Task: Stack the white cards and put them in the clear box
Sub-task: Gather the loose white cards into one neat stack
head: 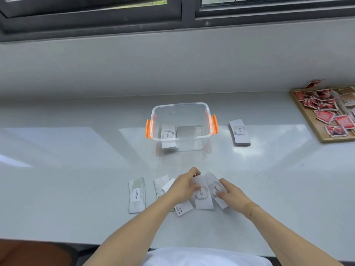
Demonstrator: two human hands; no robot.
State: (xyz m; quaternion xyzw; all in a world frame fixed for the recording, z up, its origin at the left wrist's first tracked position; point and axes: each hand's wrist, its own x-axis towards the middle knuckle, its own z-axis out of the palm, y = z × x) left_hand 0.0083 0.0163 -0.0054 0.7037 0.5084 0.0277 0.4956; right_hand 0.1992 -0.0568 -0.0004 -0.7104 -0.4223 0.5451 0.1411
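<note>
A clear box [181, 109] with orange side latches stands mid-counter; a short stack of white cards [168, 132] lies in its left side. Another white card stack [239, 133] rests right of the box. Near the front edge, my left hand [185, 184] grips the top of a white "love" card [202, 198]. My right hand [229, 192] presses on a second tilted "love" card [214, 184] beside it. More white cards lie loose to the left: a long one [137, 194], two partly overlapped ones [162, 183], and a small one [183, 208] under my left wrist.
A wooden tray [307, 120] of red and brown packets sits at the far right. A pale wall and dark window frame [182, 14] rise behind the glossy counter [76, 160]. A brown seat [34, 252] shows at the lower left.
</note>
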